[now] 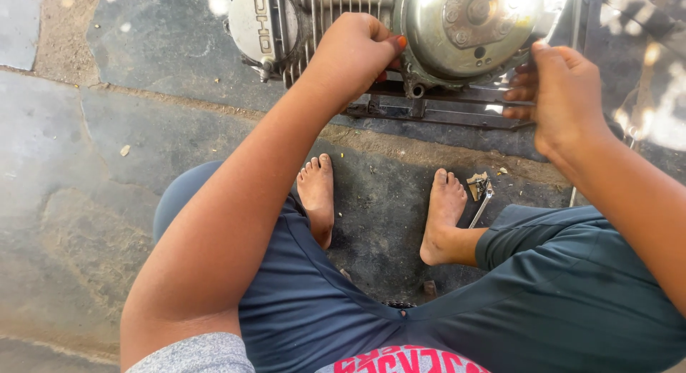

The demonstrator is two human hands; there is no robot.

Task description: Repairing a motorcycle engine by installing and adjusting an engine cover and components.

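A bare-metal motorcycle engine (400, 37) with ribbed cooling fins and a round, dull silver side cover (475, 30) sits at twelve o'clock on a floor of dark, irregular stone slabs (93, 173) with sandy joints. The cover is smooth and domed, studded with small bolts, and glares in the sun. At eleven o'clock a smaller, rounded-rectangular grey cover (262, 23) closes the engine's other end.

The left hand (354, 51) is curled into a tight fist against the fins just left of the round cover, fingers pressed together; what they pinch, if anything, cannot be told. The right hand (557, 91), at two o'clock, has its fingers bent and close together, fingertips touching the cover's lower right edge and the dark metal frame rail (443, 108) beneath.

Two bare feet rest on the stone at the centre. Just beside the right foot lies a slim, shiny metal spanner (481, 205) next to a scrap of torn brown cardboard (476, 181).
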